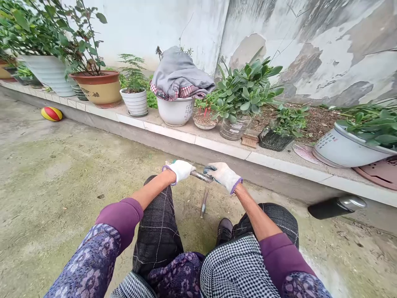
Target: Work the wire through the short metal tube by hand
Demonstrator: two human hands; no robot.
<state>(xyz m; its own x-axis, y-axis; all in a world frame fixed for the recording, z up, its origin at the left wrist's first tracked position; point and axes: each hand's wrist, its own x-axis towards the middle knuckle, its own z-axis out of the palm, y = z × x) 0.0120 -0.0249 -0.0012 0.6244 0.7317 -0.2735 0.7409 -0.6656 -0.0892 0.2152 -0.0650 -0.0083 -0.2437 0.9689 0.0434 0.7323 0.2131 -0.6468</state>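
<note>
Both my hands wear white knit gloves with purple cuffs. My left hand point(180, 169) and my right hand point(223, 176) are closed on the two ends of a grey metal tool handle point(201, 176), held level above my knees. A thin rusty shaft point(204, 203) hangs down from the handle toward the concrete ground between my feet. What the shaft ends in is not clear. I am seated, with checked trousers and a dark shoe point(223, 229) in view below.
A tiled ledge point(223, 147) along the wall carries several potted plants, one white pot point(175, 111) draped with a grey cloth. A black and silver flask point(336, 206) lies on the ground at right. A red and yellow ball point(51, 113) rests at far left.
</note>
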